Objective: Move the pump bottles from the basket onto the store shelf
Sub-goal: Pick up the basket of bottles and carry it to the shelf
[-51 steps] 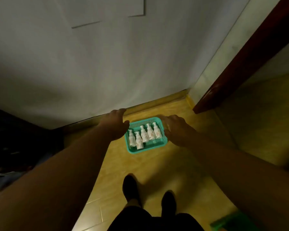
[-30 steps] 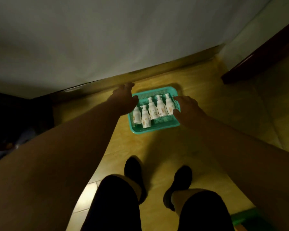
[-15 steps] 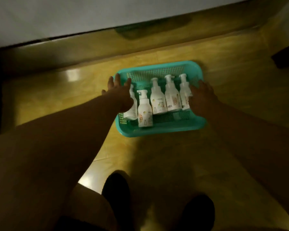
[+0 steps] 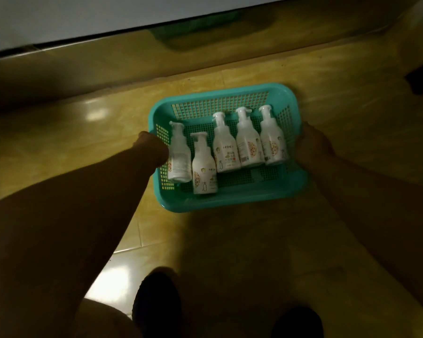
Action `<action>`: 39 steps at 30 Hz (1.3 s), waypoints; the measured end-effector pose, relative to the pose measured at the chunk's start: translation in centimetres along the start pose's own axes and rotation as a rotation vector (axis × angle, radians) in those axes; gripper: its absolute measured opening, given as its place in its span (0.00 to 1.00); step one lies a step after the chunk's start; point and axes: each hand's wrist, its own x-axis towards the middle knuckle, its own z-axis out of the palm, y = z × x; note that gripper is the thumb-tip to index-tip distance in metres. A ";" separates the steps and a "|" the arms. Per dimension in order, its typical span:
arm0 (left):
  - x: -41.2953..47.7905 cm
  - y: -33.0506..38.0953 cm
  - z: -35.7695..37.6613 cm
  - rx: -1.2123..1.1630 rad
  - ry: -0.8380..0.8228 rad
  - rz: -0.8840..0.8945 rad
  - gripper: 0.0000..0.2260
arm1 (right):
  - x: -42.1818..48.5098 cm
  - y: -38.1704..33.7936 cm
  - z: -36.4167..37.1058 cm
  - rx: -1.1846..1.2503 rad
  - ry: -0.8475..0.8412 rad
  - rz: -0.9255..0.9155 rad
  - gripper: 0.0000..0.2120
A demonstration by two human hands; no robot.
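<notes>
basket [image 4: 232,198] on floor [image 4: 59,142] | 5 pump bottles [image 4: 226,150] lying inside (pumps toward far rim) | L hand [image 4: 150,148] curled on left rim | R hand [image 4: 313,145] curled on right rim; fingers hidden under rims

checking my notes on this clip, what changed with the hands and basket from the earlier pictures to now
The left hand and right hand went from lying flat at the basket to curling over its side rims, taking hold. The view has closed in. The five pump bottles lie as before, and the basket looks to be on the floor as before.
</notes>
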 end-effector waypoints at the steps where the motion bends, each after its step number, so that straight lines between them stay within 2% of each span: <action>1: -0.1 0.0 -0.1 -0.018 -0.005 0.004 0.19 | 0.0 0.2 0.0 0.008 0.004 0.002 0.14; 6: -0.2 -0.3 -0.4 0.013 0.004 0.058 0.18 | -0.3 1.2 0.3 0.034 0.067 0.005 0.11; 11: -1.2 -0.3 -0.8 0.003 -0.031 0.101 0.27 | -1.3 1.9 0.0 0.059 0.057 -0.055 0.11; 16: -5.4 0.6 -3.9 0.051 0.005 0.182 0.24 | -6.1 1.6 -4.5 0.020 0.052 -0.026 0.13; 21: -15.3 2.9 -11.5 0.090 -0.005 0.260 0.22 | -15.6 1.1 -14.2 -0.001 0.069 0.073 0.12; 28: -33.0 7.8 -25.4 0.176 -0.005 0.428 0.19 | -30.5 -2.2 -31.4 -0.035 0.091 0.179 0.26; 33: -44.4 11.4 -35.3 0.203 0.041 0.583 0.22 | -39.1 -6.3 -44.0 0.007 0.104 0.207 0.30; 39: -54.9 14.6 -44.0 0.150 0.083 0.624 0.23 | -46.1 -10.7 -56.3 -0.035 0.148 0.145 0.35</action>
